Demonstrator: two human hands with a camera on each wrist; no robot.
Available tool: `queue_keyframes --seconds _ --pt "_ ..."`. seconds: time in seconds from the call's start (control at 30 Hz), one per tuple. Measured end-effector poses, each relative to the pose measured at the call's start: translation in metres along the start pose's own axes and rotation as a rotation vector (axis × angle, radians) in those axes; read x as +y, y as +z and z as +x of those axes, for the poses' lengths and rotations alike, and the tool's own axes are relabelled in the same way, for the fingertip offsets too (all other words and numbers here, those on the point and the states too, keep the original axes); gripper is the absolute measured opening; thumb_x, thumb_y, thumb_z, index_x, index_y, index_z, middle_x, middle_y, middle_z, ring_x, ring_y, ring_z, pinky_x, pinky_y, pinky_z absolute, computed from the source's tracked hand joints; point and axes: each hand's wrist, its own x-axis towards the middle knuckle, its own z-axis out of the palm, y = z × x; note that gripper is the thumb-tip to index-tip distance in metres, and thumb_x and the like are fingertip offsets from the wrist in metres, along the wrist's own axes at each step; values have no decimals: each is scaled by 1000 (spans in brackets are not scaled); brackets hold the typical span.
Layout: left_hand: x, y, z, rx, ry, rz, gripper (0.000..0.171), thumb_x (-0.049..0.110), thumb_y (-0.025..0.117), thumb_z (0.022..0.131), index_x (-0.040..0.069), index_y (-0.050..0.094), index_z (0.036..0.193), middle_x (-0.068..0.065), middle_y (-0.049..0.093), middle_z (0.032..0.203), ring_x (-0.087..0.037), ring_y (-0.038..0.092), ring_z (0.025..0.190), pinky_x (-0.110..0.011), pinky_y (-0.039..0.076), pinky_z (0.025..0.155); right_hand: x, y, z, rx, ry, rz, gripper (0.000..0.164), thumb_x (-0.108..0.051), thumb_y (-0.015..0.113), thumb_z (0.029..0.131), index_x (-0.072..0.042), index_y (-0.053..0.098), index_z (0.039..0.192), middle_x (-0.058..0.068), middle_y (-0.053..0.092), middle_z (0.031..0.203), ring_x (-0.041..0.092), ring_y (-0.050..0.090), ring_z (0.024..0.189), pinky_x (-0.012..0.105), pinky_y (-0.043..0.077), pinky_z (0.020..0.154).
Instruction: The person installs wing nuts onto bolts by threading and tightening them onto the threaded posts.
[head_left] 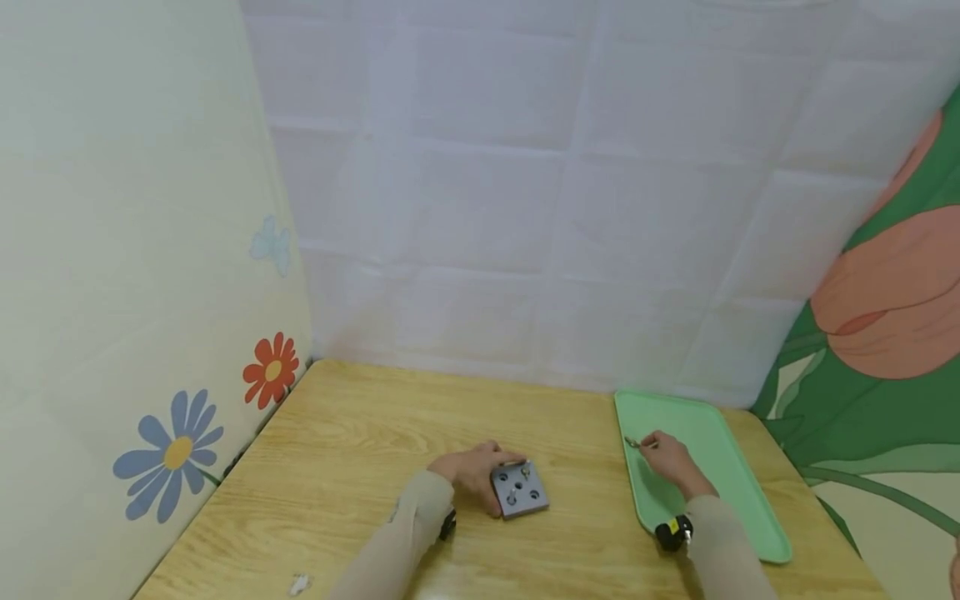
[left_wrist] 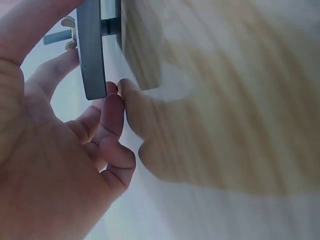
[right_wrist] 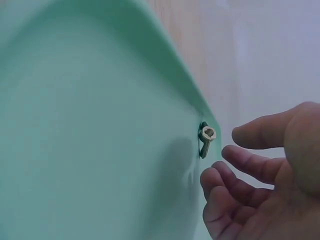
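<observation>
My left hand point(head_left: 472, 471) grips a grey square metal plate point(head_left: 522, 505) with several round holes, thumb at the near left side and a finger along the far edge. A threaded bolt point(left_wrist: 55, 37) sticks out of the plate's face in the left wrist view, with a wing nut point(left_wrist: 70, 33) on it. Another bolt point(head_left: 512, 497) stands at the near left hole. My right hand point(head_left: 667, 458) is over the green tray's left part, thumb and forefinger apart. Just beyond its fingertips, a loose brass-coloured wing nut point(right_wrist: 208, 133) lies by the tray's rim.
The light green tray point(head_left: 723, 475) lies on the right of the wooden table point(head_left: 375, 417). White sheeting point(head_left: 465, 208) hangs behind the table, and flower-patterned panels point(head_left: 150, 292) stand at both sides. A small pale patch point(head_left: 300, 584) marks the table's front left.
</observation>
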Motion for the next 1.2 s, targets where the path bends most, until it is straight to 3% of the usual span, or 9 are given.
queue_keyframes --seconds 0.27,0.53,0.67,0.87,1.0,1.2 --pt "4 0 -5 32 -26 29 83 33 86 66 34 45 139 3 44 116 -10 41 97 -32 41 83 0 -11 2 -68 3 -51 30 -11 49 91 13 52 108 26 59 100 36 57 90 47 47 73" --pt "8 6 -8 90 -66 42 79 36 86 65 33 48 135 3 49 109 -9 48 92 -32 44 81 3 -13 12 -61 -89 -149 34 -3 54 87 17 50 115 36 54 107 49 52 100 53 45 79" --pt "10 6 -8 84 -91 46 88 37 87 63 33 42 139 1 50 113 -12 51 95 -36 46 83 8 -7 16 -85 -134 -198 42 1 51 82 16 50 121 38 52 112 53 47 106 57 42 84" --pt "12 4 -4 26 -84 64 106 33 89 61 39 27 147 0 47 116 -12 50 96 -40 46 86 5 -2 21 -74 -235 -293 37 0 59 80 13 57 115 32 57 102 50 51 99 57 40 86" --pt "11 3 -1 3 -84 32 100 28 89 62 42 33 144 1 46 117 -12 49 96 -41 45 86 4 2 24 -53 -328 -336 30 -3 64 80 9 62 107 24 60 95 43 56 92 55 43 83" --pt "12 2 2 -12 -58 12 87 25 89 62 38 44 136 4 46 112 -9 47 91 -36 44 83 3 6 26 -46 -370 -333 17 -1 65 82 6 66 97 15 63 85 34 59 81 47 48 74"
